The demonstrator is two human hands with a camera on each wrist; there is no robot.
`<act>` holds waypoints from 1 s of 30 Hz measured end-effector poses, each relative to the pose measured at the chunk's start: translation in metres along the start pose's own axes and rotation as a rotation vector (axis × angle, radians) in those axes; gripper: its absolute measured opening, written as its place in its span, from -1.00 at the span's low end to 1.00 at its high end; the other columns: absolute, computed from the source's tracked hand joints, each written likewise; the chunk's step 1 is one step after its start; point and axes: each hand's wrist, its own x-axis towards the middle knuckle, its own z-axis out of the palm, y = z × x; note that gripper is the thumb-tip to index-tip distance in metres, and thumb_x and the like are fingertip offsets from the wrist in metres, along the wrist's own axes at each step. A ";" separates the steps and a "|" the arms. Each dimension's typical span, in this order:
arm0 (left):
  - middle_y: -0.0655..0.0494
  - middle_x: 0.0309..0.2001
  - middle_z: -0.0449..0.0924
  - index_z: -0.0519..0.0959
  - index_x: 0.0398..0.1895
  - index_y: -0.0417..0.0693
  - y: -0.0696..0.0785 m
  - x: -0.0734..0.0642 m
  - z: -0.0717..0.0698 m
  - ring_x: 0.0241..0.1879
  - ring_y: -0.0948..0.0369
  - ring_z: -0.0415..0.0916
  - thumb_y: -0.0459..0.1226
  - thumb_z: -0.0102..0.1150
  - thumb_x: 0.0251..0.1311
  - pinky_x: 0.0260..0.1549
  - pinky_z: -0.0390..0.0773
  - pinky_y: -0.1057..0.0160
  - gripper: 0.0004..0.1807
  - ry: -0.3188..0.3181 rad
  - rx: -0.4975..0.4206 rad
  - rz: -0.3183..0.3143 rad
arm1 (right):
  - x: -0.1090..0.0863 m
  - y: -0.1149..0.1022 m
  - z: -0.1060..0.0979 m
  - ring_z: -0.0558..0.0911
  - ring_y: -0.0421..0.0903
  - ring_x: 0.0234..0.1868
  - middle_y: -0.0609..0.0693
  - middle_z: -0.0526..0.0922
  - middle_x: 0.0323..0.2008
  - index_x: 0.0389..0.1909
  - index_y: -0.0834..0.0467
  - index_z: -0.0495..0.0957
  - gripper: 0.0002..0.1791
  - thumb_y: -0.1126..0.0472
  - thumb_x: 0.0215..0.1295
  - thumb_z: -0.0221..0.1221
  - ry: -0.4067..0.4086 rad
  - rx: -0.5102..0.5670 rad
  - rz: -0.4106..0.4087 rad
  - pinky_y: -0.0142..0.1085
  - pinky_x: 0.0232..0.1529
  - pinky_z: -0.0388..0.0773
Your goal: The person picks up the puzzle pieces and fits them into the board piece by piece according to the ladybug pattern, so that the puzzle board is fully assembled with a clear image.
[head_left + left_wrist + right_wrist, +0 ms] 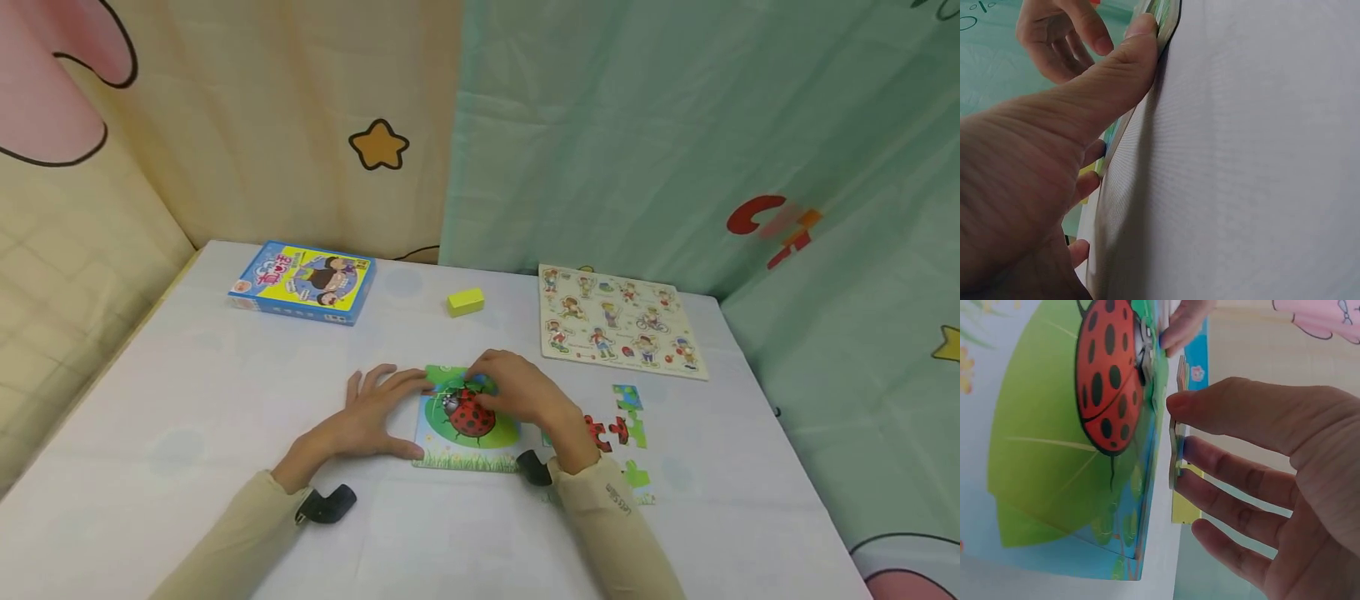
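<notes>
A ladybug jigsaw board (465,461) lies flat on the white table, its red ladybug (1110,375) large in the right wrist view. My left hand (369,421) spreads along the board's left side, with the thumb (1116,75) touching its edge near the bottom corner and fingertips touching higher up. Over the upper part of the board, my right hand (521,392) pinches a thin puzzle piece (1174,453) between thumb and fingers. The piece is seen edge-on, just off the board, and its picture is mostly hidden.
Loose puzzle pieces (619,430) lie right of the board, partly behind the right forearm. A yellow block (466,302) stands beyond it. A blue-and-yellow box (303,282) is at the back left, a wooden picture board (618,321) at the back right. Curtains hang behind.
</notes>
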 end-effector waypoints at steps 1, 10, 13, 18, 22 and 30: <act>-0.01 0.54 0.14 0.36 0.42 0.12 0.000 -0.001 0.000 0.51 -0.29 -0.22 0.13 0.53 -0.09 0.28 -0.39 -0.54 -0.04 0.000 0.000 -0.001 | 0.001 -0.001 0.001 0.59 -0.03 0.13 -0.01 0.64 0.07 0.03 0.11 0.68 -0.70 0.19 0.29 0.33 0.000 -0.005 0.014 -0.11 0.22 0.53; 0.01 0.54 0.15 0.37 0.42 0.13 -0.003 -0.001 0.001 0.51 -0.28 -0.23 0.15 0.53 -0.09 0.28 -0.40 -0.54 -0.04 0.007 -0.004 0.004 | 0.003 -0.005 0.005 0.59 -0.02 0.15 0.00 0.68 0.05 0.00 0.14 0.71 -0.73 0.22 0.29 0.33 0.004 -0.047 0.044 -0.10 0.26 0.51; 0.01 0.54 0.15 0.37 0.42 0.14 -0.004 0.000 0.001 0.52 -0.28 -0.24 0.15 0.53 -0.09 0.28 -0.41 -0.53 -0.04 0.005 -0.003 0.004 | 0.004 -0.005 0.005 0.59 -0.01 0.16 0.02 0.68 0.05 -0.01 0.15 0.72 -0.73 0.22 0.28 0.34 0.002 -0.057 0.041 -0.10 0.27 0.50; 0.01 0.54 0.14 0.37 0.42 0.14 -0.004 0.001 0.001 0.52 -0.27 -0.25 0.15 0.53 -0.10 0.28 -0.42 -0.53 -0.04 0.000 -0.001 0.000 | 0.003 -0.004 0.006 0.59 0.01 0.16 0.02 0.68 0.06 0.00 0.16 0.72 -0.72 0.23 0.28 0.34 -0.001 -0.062 0.038 -0.09 0.27 0.49; 0.01 0.54 0.14 0.37 0.42 0.13 -0.002 0.001 0.000 0.52 -0.27 -0.25 0.14 0.53 -0.09 0.28 -0.42 -0.53 -0.04 -0.001 -0.006 -0.001 | 0.003 -0.004 0.007 0.60 0.02 0.15 0.03 0.68 0.05 0.00 0.17 0.72 -0.72 0.25 0.27 0.34 0.003 -0.063 0.032 -0.08 0.26 0.50; 0.02 0.53 0.16 0.37 0.42 0.13 -0.001 0.000 0.001 0.52 -0.26 -0.24 0.14 0.53 -0.10 0.29 -0.42 -0.52 -0.04 0.003 -0.004 -0.010 | 0.003 -0.005 0.010 0.63 -0.05 0.09 -0.03 0.72 -0.03 -0.01 0.15 0.73 -0.73 0.26 0.26 0.35 0.015 -0.083 0.037 -0.16 0.19 0.56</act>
